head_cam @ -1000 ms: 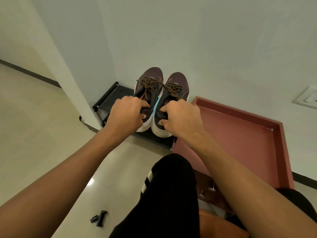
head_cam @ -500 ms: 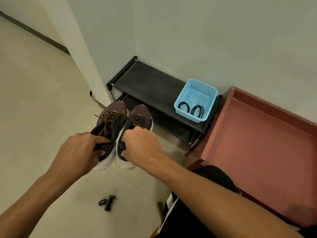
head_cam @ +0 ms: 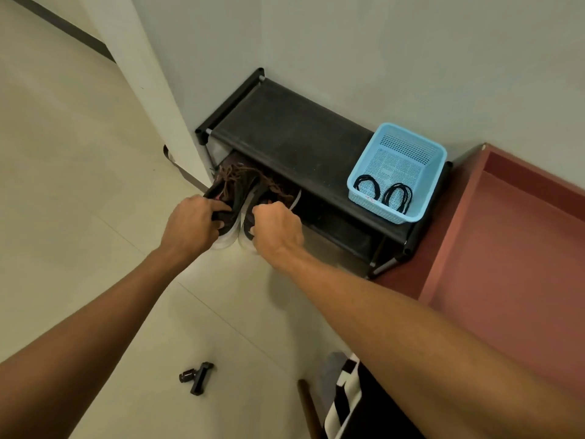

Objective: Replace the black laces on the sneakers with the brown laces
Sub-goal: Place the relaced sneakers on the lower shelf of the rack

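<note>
Left hand [head_cam: 190, 226] and right hand [head_cam: 275, 231], fingers curled, grip the dark sneakers' [head_cam: 232, 196] heels; toes under the rack's [head_cam: 285, 131] flat black top.

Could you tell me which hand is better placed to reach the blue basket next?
Probably right. The right hand, gripping the right sneaker, lies nearer the blue basket atop the rack; the left hand, gripping the left sneaker, would need to cross it.

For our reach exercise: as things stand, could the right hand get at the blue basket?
Probably yes, once freed. The right hand grips a sneaker by the heel, but the basket sits open-topped on the rack to its right, with nothing between them.
</note>
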`<state>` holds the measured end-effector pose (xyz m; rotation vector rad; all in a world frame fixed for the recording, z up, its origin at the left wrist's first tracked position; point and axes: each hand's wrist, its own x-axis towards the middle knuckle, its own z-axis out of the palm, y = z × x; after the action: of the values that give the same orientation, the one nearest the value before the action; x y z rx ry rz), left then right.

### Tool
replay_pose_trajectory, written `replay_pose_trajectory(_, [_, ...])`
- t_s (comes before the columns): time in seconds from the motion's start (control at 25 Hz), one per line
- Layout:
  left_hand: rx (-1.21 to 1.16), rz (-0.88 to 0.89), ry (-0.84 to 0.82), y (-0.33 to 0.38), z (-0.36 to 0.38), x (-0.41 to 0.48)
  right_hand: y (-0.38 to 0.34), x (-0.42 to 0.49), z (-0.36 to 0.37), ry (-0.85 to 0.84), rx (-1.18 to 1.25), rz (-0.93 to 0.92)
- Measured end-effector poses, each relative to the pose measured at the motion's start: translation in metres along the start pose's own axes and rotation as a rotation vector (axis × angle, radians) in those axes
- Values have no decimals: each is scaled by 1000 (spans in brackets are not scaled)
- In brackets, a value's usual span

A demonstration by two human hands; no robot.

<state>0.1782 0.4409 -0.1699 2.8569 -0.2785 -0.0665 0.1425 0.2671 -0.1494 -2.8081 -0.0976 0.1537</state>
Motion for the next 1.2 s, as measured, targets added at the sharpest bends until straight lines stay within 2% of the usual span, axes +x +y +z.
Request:
replay_pose_trajectory(0.28, [-139,58,117,-7,59,75,42,65,75,222,102,205])
replay_pose_trajectory(0.52, [-83,94,189,-5,77,125,50,111,92,318,239,273])
replay_pose_trajectory(1.04, [-50,90,145,-16,106,170,54,141,103,295,261,251])
replay_pose_trajectory(1.2, [-42,101,130,-24,109,175,50,149,107,268,276,177])
